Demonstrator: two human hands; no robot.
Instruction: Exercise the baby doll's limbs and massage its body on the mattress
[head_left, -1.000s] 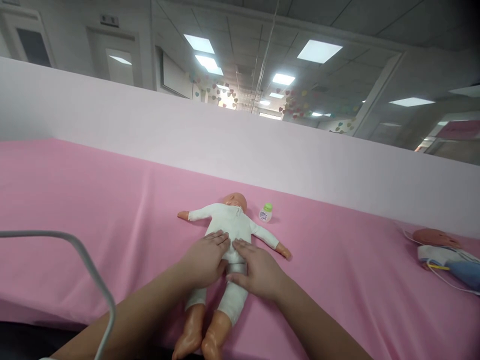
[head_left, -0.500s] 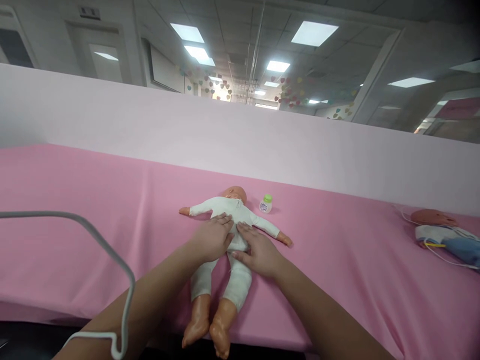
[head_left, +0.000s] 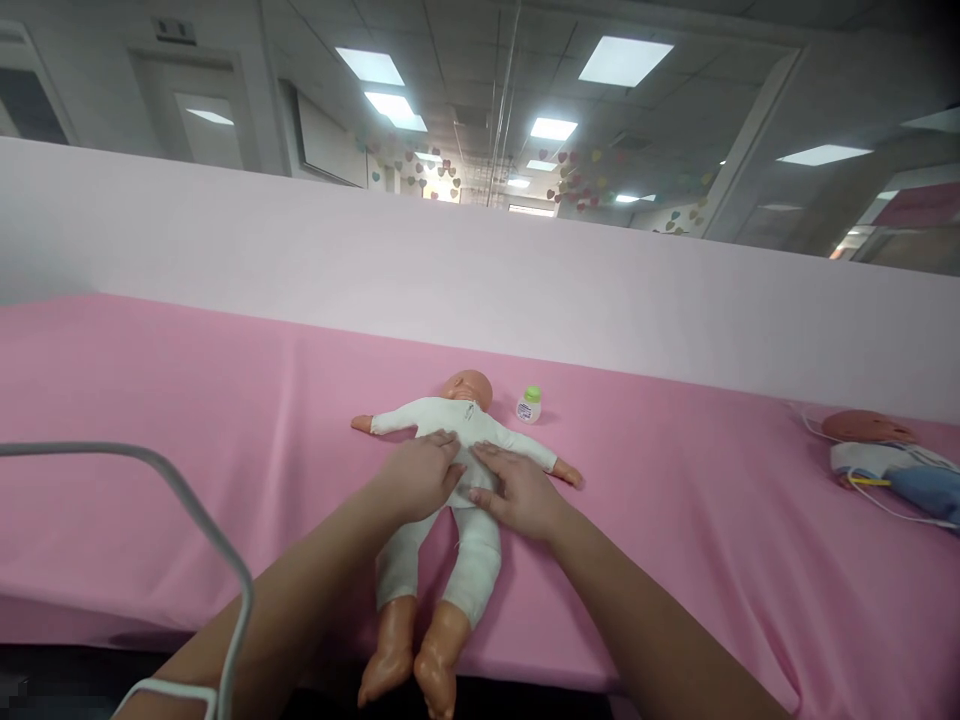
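Note:
A baby doll (head_left: 471, 425) with a white cloth body lies on its back on the pink-covered table (head_left: 187, 400), head away from me and feet toward the near edge. My left hand (head_left: 424, 478) rests flat on the left side of its belly, fingers stretched out. On the right side of the belly lies my right hand (head_left: 521, 490), also flat, with its thumb pointing inward. The doll's arms spread out to both sides. Just right of its head stands a small clear bottle (head_left: 529, 406) with a green cap.
A second doll (head_left: 892, 460) in blue and white clothing, with thin tubing around it, lies at the far right. A pale cable (head_left: 180, 490) loops across the lower left, over my left forearm. Behind the table runs a white partition (head_left: 450, 270) below glass.
Both hands stay on the doll's belly; the right one has shifted very slightly upward. The view has moved a little, and the cable hangs slightly lower and further left.

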